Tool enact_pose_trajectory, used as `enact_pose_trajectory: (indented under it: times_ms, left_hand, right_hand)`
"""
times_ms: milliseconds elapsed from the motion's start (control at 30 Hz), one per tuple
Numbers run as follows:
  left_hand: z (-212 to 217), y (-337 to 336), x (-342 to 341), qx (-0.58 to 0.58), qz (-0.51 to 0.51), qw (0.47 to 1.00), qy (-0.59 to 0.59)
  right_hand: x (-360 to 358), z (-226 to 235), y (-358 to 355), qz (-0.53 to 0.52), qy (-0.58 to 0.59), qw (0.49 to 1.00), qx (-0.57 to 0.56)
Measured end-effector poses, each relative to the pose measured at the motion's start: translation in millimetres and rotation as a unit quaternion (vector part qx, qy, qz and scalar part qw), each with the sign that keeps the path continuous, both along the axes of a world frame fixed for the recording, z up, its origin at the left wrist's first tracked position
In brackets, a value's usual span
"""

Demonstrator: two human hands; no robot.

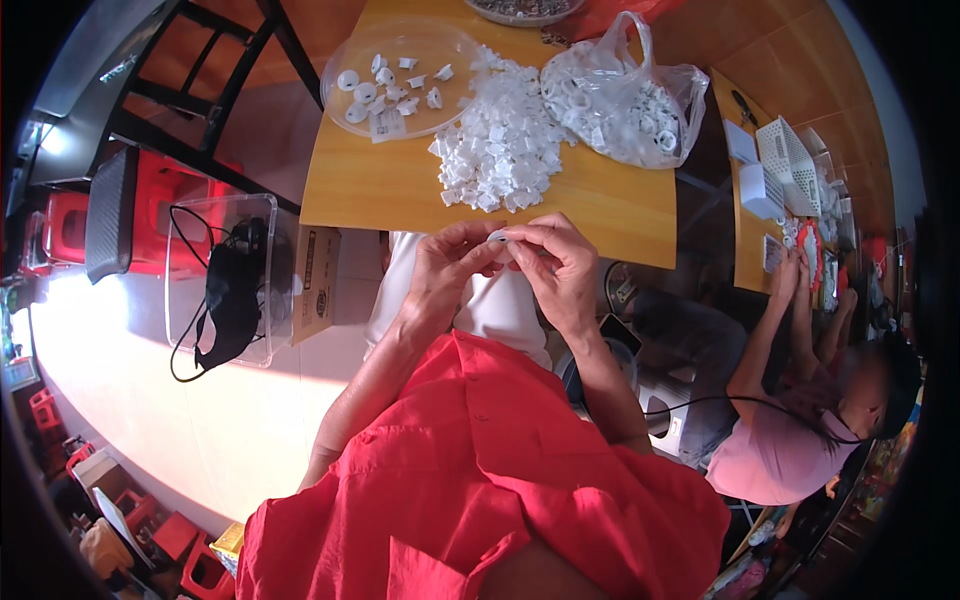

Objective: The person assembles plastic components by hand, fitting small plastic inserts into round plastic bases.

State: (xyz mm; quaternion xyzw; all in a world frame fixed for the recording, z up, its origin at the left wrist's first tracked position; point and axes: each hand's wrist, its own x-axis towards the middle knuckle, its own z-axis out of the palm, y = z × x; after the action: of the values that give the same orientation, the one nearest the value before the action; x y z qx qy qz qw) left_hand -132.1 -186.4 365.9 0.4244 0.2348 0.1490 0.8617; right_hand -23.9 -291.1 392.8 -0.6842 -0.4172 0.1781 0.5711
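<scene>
Just off the near edge of the wooden table [610, 215], my two hands meet over my lap. A small round white plastic part [498, 238] is pinched between the fingertips of my left hand [443, 270] and my right hand [560, 270]; fingers cover most of it. Beyond them lies a heap of small white plastic pieces [505, 135]. A round clear plastic tray [335, 75] at the heap's left carries several white cap-like parts [365, 92]. To the right, a clear plastic bag [690, 100] holds many white rings.
A bowl of small dark bits [525, 10] stands at the table's far edge. On the left are a clear bin [255, 345] with a black bag, a cardboard box [318, 280] and red stools [175, 200]. A co-worker in pink [775, 455] works at a right-hand table with white baskets [785, 160].
</scene>
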Motion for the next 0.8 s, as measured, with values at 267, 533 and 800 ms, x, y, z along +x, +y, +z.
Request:
enact_pose_trajectory:
  times_ms: [267,533,800]
  left_hand:
    - [-7.7,-3.4,-0.1,-0.063,0.001,0.995,-0.084]
    - [-9.1,-1.5,-4.7,-0.038,0.009,0.996,-0.076]
    - [-3.4,1.4,-5.6,-0.020,-0.028,0.996,-0.082]
  right_hand:
    - [-3.0,3.6,0.8,-0.038,0.109,0.993,0.035]
    - [-1.8,5.1,0.3,-0.020,0.094,0.995,0.027]
    - [4.6,16.9,-4.7,0.030,0.079,0.996,-0.009]
